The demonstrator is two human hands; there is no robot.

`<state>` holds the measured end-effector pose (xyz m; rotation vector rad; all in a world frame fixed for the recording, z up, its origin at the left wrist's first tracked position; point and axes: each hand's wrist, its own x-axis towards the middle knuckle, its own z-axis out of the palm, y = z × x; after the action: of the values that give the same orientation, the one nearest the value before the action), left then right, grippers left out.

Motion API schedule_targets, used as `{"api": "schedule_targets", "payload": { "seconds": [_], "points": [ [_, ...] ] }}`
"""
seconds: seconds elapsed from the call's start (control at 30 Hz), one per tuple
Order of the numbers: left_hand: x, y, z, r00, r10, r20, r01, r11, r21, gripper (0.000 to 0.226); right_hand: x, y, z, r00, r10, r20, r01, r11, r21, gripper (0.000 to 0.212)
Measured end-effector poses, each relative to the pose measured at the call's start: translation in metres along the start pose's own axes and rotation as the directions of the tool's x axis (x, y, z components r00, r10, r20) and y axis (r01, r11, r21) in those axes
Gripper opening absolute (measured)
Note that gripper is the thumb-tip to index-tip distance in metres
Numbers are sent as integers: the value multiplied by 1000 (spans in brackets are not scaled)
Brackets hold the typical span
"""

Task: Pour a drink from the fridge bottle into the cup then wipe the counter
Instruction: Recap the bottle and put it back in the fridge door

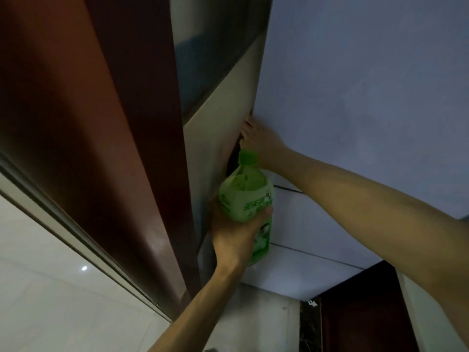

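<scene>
A green plastic bottle (247, 196) with a green cap and a printed label stands upright in front of the fridge, and my left hand (233, 237) is wrapped around its lower half. My right hand (258, 138) reaches above and behind the bottle's cap. Its fingers are hooked over the left edge of the pale fridge door (355, 110), where a narrow dark gap shows beside the door. No cup is in view.
A dark red-brown door frame (101, 148) runs diagonally at the left, close to the fridge's beige side (223, 118). Pale glossy floor tiles (50, 288) lie at the lower left. A dark wooden panel (355, 313) sits at the lower right.
</scene>
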<state>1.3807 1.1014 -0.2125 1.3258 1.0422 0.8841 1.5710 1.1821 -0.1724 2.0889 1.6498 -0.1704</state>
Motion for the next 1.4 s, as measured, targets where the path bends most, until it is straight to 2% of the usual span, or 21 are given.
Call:
{"api": "schedule_targets", "payload": {
  "seconds": [0.07,0.1,0.13,0.17,0.23,0.27,0.37,0.43,0.5,0.63,0.77,0.93,1.07,1.17,1.3,1.4],
  "points": [
    [-5,-5,-4,1000,6,-9,-7,1000,-30,88,-1,5,1,998,-1,61,11,989,-151,75],
    [-8,-5,-6,1000,10,-17,-11,999,-41,85,6,1,0,999,-2,-36,-10,946,-325,72],
    [-9,-6,-9,1000,10,-25,-11,999,-51,81,1,-5,-4,983,-20,-181,-53,920,-389,62],
    [-10,-7,-11,999,7,-31,-9,998,-61,79,-8,-11,-3,962,-50,-268,-78,892,-446,56],
    [-12,-10,-19,999,0,-41,-4,997,-73,81,-28,-23,-4,938,-123,-323,-31,900,-434,59],
    [-14,-12,-24,999,-3,-44,-1,997,-76,84,-36,-27,-3,908,-211,-361,10,874,-485,61],
    [-30,-11,-39,995,21,-99,-26,999,-46,85,-64,-41,5,890,-281,-360,70,863,-500,49],
    [-50,-4,-48,986,51,-160,-56,998,-27,80,-82,-49,15,816,-378,-438,112,846,-522,26],
    [-62,-2,-53,978,88,-188,-90,996,-2,79,-98,-57,23,752,-413,-513,131,857,-499,16],
    [-102,-4,-67,968,118,-222,-124,992,-13,84,-154,-78,35,578,-479,-661,184,865,-466,15],
    [-149,-10,-77,973,116,-200,-129,990,-51,83,-209,-97,50,653,-451,-608,148,863,-483,15],
    [-201,-14,-87,985,116,-130,-126,989,-76,80,-276,-112,69,632,-431,-644,135,880,-456,8],
    [-225,-14,-90,986,142,-91,-150,985,-89,79,-321,-122,89,671,-376,-638,77,892,-445,21],
    [-233,-15,-93,988,150,-41,-153,984,-94,77,-350,-125,103,671,-349,-654,32,895,-445,22],
    [-233,-11,-92,991,135,1,-134,986,-98,86,-384,-130,118,658,-299,-691,-30,907,-421,28],
    [-227,-8,-84,989,135,62,-127,985,-121,76,-404,-138,121,710,-188,-678,-81,936,-344,23]
  ]
}}
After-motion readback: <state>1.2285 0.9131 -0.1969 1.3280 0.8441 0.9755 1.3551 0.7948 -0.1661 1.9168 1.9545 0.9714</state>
